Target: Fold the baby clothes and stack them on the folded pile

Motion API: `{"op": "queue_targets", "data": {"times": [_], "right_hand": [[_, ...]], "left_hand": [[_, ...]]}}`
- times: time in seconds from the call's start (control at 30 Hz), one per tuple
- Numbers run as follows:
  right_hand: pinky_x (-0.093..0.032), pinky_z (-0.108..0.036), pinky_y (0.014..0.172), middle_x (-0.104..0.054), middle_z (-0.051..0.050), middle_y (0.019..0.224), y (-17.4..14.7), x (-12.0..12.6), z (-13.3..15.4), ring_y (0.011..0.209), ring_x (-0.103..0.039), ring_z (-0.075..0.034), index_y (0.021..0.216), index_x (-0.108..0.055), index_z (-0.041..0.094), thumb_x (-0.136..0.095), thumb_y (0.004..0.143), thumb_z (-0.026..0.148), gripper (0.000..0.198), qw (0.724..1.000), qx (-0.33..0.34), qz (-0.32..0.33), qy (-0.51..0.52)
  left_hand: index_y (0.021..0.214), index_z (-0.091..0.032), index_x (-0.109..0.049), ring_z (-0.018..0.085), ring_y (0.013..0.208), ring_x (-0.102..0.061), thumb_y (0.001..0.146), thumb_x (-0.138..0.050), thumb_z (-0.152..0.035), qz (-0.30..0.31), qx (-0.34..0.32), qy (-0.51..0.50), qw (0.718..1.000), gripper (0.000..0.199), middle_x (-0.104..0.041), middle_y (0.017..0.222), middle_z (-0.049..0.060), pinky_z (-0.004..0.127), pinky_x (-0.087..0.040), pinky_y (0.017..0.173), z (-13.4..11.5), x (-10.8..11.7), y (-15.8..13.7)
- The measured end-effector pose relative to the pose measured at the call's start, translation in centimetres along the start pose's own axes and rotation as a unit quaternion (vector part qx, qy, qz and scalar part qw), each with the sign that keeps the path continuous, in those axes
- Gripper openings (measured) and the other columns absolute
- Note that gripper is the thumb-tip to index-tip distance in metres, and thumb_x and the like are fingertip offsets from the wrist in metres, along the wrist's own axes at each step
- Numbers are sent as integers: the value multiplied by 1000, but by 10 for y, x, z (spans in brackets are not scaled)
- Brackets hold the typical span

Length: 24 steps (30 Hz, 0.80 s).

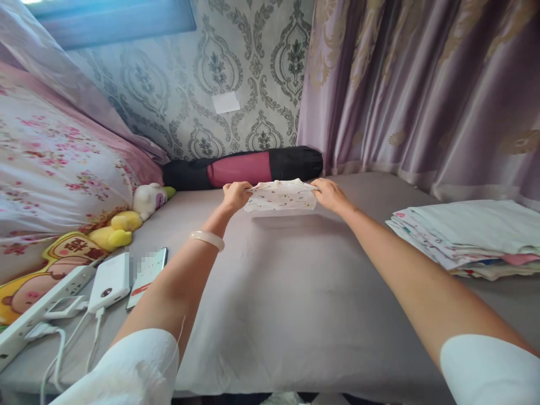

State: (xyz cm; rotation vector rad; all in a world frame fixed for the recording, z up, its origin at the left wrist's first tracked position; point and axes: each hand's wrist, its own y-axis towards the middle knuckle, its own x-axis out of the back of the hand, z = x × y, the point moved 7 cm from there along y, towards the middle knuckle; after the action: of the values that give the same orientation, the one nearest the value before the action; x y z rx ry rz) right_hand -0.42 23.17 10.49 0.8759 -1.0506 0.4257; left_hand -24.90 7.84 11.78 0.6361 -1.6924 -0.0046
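Observation:
A white cloth with a small coloured print is stretched between my two hands, held just above the grey sheet, where its shadow falls. My left hand grips its left end, fingers closed on the fabric. The right end is pinched in my right hand. What kind of cloth item it is, I cannot make out. On the right of the bed lies a stack of folded white and printed cloths, apart from my right arm.
On the left are a power strip with cables, a white power bank, a phone and plush toys. A black and pink rolled bag lies against the wall. Purple curtains hang on the right.

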Motion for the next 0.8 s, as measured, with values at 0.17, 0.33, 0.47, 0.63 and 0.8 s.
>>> {"op": "queue_targets", "data": {"times": [0.17, 0.33, 0.47, 0.63, 0.8], "right_hand": [[-39, -32, 85, -67, -9, 106, -39, -18, 4, 100, -56, -23, 104, -66, 17, -46, 86, 10, 28, 996, 79, -15, -42], [-37, -31, 86, -67, -7, 103, -80, -29, 6, 97, -55, -22, 101, -64, 19, -44, 83, 5, 30, 990, 140, -1, -26], [-37, -31, 85, -66, -7, 104, -100, -38, 10, 97, -54, -21, 101, -64, 18, -42, 84, 2, 33, 987, 156, 36, -24], [-37, -30, 84, -65, -7, 106, -114, -45, 14, 97, -54, -20, 102, -64, 20, -38, 87, 3, 34, 983, 169, 75, -13], [-36, -30, 86, -66, -6, 103, -120, -41, 14, 98, -55, -19, 97, -64, 18, -42, 77, 1, 34, 983, 150, 101, -14]], "left_hand": [[95, -23, -67, 24, 100, -59, 80, -50, -20, -12, -99, 23, 995, 23, -72, 98, 4, 45, -28, 102, -7, -27, -39], [89, -23, -62, 23, 96, -59, 75, -49, -14, 1, -211, 31, 977, 22, -69, 96, 5, 44, -29, 103, -15, -37, -84], [92, -21, -59, 22, 101, -60, 71, -45, -10, 59, -238, 20, 969, 27, -68, 103, 6, 46, -28, 107, -19, -49, -104], [95, -22, -56, 19, 106, -60, 73, -39, -6, 110, -243, 3, 964, 33, -68, 104, 5, 45, -27, 110, -17, -68, -118], [93, -22, -57, 21, 106, -61, 73, -45, -12, 130, -233, -15, 964, 26, -67, 111, 4, 44, -31, 108, -16, -63, -124]]}}
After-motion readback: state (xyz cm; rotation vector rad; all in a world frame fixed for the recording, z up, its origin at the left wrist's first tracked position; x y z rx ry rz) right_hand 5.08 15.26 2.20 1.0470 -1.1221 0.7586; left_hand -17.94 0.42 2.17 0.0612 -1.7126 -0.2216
